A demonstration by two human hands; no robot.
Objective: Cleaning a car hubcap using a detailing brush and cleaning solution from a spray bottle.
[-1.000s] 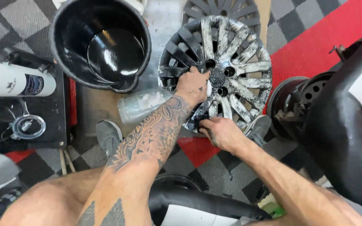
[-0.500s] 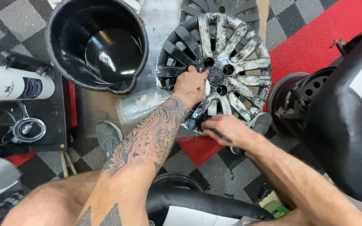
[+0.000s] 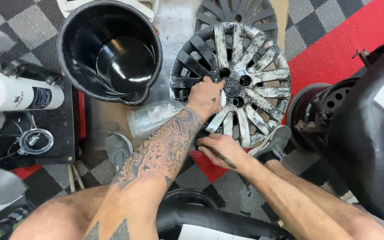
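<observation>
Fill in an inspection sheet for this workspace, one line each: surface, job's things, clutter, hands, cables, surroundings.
Surface: checkered grey and black floor tiles with a red strip.
Job's things: wheel cover, black with patchy silver; thin dark brush.
Clutter: black bucket; clear bottle lying on its side; white bottle; second dark wheel cover behind.
Hands: left hand rests on the wheel cover near its hub; right hand grips the brush at the lower rim.
Cables: thin wires by a round part on the black tray.
Surroundings: bare wheel hub and black bodywork at right.
</observation>
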